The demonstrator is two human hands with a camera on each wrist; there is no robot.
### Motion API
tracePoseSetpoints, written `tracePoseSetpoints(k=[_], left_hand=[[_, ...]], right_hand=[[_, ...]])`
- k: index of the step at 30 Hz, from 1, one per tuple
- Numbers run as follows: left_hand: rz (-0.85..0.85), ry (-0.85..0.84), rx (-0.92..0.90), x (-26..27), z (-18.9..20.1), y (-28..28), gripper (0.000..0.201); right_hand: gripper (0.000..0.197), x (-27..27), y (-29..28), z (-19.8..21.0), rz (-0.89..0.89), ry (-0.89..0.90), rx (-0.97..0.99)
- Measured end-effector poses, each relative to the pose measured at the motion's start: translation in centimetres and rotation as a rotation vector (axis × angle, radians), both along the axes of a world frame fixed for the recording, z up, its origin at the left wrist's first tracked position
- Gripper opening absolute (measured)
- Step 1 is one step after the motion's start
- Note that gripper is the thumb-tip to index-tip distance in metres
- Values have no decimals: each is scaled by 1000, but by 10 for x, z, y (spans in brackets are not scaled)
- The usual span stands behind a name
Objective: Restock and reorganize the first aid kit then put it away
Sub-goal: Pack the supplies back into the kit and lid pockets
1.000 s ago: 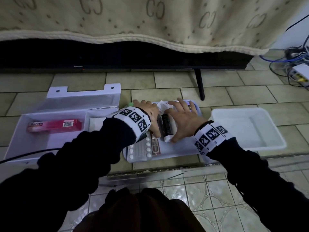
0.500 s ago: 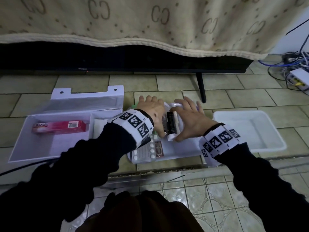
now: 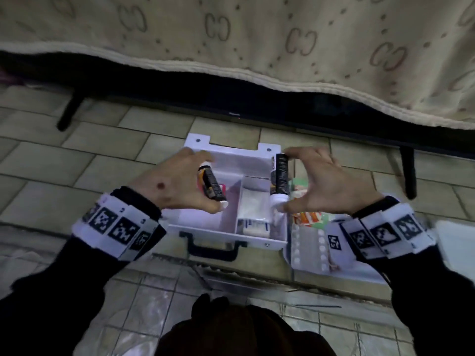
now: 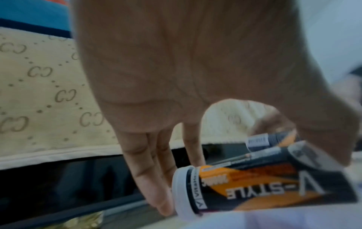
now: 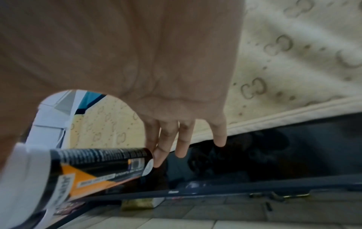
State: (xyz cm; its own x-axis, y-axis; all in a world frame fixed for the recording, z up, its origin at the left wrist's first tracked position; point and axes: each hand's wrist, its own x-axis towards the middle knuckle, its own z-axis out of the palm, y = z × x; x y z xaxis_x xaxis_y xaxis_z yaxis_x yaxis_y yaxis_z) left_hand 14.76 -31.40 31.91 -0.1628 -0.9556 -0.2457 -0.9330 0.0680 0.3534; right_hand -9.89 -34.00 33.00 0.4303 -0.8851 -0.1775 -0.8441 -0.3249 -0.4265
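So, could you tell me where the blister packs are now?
In the head view they lie on a white lid beside the kit's right wall: blister packs.

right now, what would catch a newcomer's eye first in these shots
Two black-and-orange tubes with white caps stand out: the left hand grips one and the right hand pinches the other end to end. Both hang over the open white plastic first aid box on the tiled floor, with white blister packs at its right.
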Motion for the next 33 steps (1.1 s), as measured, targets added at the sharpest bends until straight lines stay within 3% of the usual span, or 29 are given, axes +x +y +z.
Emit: tracePoseSetpoints(k=[3,10,16,22,25,30,33], left_hand=[[44,-113,78,25,-23,3,59],[-88,-378,175,37,-59,-11,67],[-326,-351,109,55,-53,-25,43],[-507,-517,17,52,-58,-31,38],[-457,-545,-64,56,-63,-31,29],[-360,-462,-153,67,-74,-31,41],[-319,-410,-189,69,-79,-31,36]], right_hand=[[94,38,-4,-12,51,10,26],[96,83,-5,-24,31,66,92],[98,91,-4,-32,-50,81,105],[97,97,-2,-37,-78,76,96],[99,101,0,-37,-76,99,95],[102,105,-2,-38,-52,114,94],[104,107,-6,-39,-6,147,74]])
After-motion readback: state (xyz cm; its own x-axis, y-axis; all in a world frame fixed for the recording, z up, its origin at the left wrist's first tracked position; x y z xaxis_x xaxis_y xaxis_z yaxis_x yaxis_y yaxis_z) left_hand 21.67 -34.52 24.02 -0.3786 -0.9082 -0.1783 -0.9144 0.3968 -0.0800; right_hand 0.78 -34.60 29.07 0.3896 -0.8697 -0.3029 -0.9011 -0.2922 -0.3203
